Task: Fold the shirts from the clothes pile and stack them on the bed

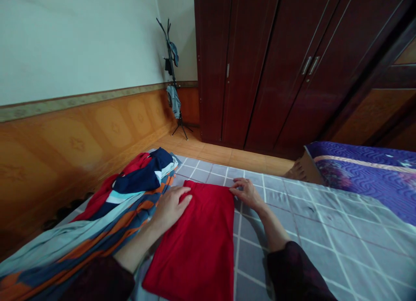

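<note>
On a checked bedsheet [312, 236], red cloth [201, 236] lay lengthwise between two equally near hands, the left hand [171, 208] with thumb and fingers parted, the right hand [248, 194] at its far corner, grip unclear.

Folded cloth [204, 240]: is showing plain deep red.
Bedsheet [325, 231]: is displaying a white grid on grey.
Clothes pile [139, 179]: is mixing navy, red and pale mint.
Striped cloth [125, 221]: is alternating orange and slate blue.
Sleeves [110, 277]: are appearing near-black.
Wardrobe [250, 67]: is gleaming dark reddish brown, its handles [306, 66] shining silver.
Wall [81, 41]: is showing pale blue-green above, patterned orange below.
Quilt [364, 151]: is glowing purple, a pale pink band crossing it.
</note>
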The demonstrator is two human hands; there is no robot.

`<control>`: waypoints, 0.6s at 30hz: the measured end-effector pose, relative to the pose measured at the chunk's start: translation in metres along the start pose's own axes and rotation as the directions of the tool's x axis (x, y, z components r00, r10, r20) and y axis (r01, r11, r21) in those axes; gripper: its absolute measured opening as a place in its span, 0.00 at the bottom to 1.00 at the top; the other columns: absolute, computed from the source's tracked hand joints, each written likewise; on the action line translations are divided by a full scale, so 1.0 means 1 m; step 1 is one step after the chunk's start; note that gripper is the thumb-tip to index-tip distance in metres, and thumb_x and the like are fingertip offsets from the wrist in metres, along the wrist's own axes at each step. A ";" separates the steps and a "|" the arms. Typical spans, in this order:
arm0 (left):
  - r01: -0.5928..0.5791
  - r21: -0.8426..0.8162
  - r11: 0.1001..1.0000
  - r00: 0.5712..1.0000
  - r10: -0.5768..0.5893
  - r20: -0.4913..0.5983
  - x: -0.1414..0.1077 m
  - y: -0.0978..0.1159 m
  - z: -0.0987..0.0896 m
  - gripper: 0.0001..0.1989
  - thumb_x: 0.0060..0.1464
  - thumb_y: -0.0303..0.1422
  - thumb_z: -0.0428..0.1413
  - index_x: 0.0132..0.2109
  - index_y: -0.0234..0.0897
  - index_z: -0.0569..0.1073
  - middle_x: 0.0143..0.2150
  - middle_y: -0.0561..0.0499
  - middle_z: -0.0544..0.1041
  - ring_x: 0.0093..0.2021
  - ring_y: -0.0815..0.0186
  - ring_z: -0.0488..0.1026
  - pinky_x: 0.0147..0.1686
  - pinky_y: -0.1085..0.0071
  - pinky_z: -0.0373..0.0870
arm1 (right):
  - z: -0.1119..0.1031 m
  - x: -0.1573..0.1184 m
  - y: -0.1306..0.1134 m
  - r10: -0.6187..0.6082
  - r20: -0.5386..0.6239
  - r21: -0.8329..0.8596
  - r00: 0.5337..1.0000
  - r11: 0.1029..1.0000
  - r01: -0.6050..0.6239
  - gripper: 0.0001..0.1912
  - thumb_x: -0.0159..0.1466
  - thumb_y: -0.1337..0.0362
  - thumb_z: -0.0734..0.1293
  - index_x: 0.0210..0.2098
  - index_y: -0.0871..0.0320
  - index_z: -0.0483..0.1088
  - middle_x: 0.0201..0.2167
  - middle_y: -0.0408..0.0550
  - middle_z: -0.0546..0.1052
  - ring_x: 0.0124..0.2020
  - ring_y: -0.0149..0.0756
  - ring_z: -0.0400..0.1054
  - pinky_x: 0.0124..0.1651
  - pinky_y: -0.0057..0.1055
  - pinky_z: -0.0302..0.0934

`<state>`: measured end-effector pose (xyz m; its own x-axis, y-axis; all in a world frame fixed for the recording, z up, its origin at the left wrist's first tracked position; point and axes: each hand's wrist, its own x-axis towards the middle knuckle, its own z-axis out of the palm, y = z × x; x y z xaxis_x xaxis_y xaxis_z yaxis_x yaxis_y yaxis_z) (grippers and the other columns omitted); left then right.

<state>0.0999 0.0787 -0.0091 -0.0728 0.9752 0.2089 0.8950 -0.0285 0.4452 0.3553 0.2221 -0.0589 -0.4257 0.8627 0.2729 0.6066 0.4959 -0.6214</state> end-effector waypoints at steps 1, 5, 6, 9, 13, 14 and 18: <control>0.048 0.030 0.998 0.999 -0.047 -0.011 0.012 -0.008 0.003 0.13 0.60 0.34 0.49 0.46 0.36 0.74 0.46 0.47 0.78 0.47 0.63 0.73 0.49 0.68 0.67 | 0.000 0.000 0.000 0.004 -0.005 0.003 1.000 1.000 -0.004 0.06 0.55 0.65 0.66 0.24 0.56 0.75 0.37 0.51 0.77 0.48 0.42 0.67 0.53 0.38 0.55; 0.140 0.098 0.985 0.990 -0.138 -0.021 0.036 -0.029 0.025 0.11 0.59 0.37 0.51 0.37 0.35 0.75 0.36 0.48 0.79 0.38 0.63 0.74 0.38 0.71 0.66 | 0.003 0.000 -0.002 0.017 -0.038 0.004 0.999 1.000 -0.017 0.07 0.55 0.66 0.65 0.23 0.57 0.74 0.37 0.51 0.77 0.47 0.42 0.67 0.52 0.38 0.56; 0.154 0.112 0.982 0.988 -0.152 -0.031 0.037 -0.032 0.029 0.11 0.58 0.36 0.51 0.36 0.35 0.75 0.35 0.48 0.78 0.37 0.63 0.74 0.37 0.71 0.65 | 0.004 0.000 -0.002 0.017 -0.047 0.003 0.999 1.000 -0.017 0.07 0.55 0.66 0.65 0.23 0.57 0.74 0.37 0.51 0.77 0.47 0.41 0.67 0.52 0.38 0.56; 0.190 0.146 0.971 0.982 -0.185 -0.048 0.037 -0.037 0.036 0.10 0.59 0.34 0.50 0.34 0.36 0.73 0.34 0.49 0.78 0.36 0.64 0.74 0.35 0.72 0.63 | 0.009 0.001 -0.001 0.017 -0.073 -0.009 0.997 1.000 -0.018 0.07 0.55 0.67 0.64 0.24 0.57 0.73 0.37 0.50 0.77 0.46 0.40 0.68 0.52 0.37 0.55; 0.209 0.179 0.961 0.978 -0.206 -0.038 0.038 -0.048 0.036 0.11 0.61 0.34 0.48 0.33 0.38 0.71 0.31 0.50 0.77 0.34 0.63 0.74 0.33 0.71 0.62 | 0.015 0.000 0.002 0.014 -0.099 -0.040 0.995 0.999 -0.018 0.07 0.55 0.69 0.63 0.23 0.58 0.71 0.37 0.52 0.76 0.46 0.41 0.66 0.51 0.36 0.56; 0.211 0.190 0.959 0.978 -0.207 -0.037 0.038 -0.050 0.036 0.11 0.61 0.34 0.48 0.33 0.38 0.71 0.30 0.50 0.77 0.34 0.62 0.74 0.33 0.71 0.62 | 0.016 0.000 0.002 0.012 -0.101 -0.049 0.995 0.999 -0.017 0.07 0.55 0.69 0.62 0.23 0.58 0.71 0.37 0.52 0.76 0.46 0.41 0.66 0.51 0.35 0.56; 0.188 0.224 0.956 0.982 -0.184 -0.040 0.038 -0.051 0.035 0.10 0.61 0.34 0.48 0.34 0.38 0.70 0.29 0.50 0.76 0.34 0.61 0.74 0.34 0.70 0.64 | 0.018 -0.001 0.002 0.017 -0.096 -0.080 0.995 0.997 -0.024 0.07 0.56 0.70 0.62 0.24 0.58 0.70 0.38 0.53 0.75 0.47 0.41 0.65 0.50 0.35 0.56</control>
<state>0.0669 0.1245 -0.0542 -0.2537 0.9543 0.1578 0.9406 0.2054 0.2703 0.3453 0.2203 -0.0737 -0.3490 0.8763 0.3321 0.6683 0.4811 -0.5673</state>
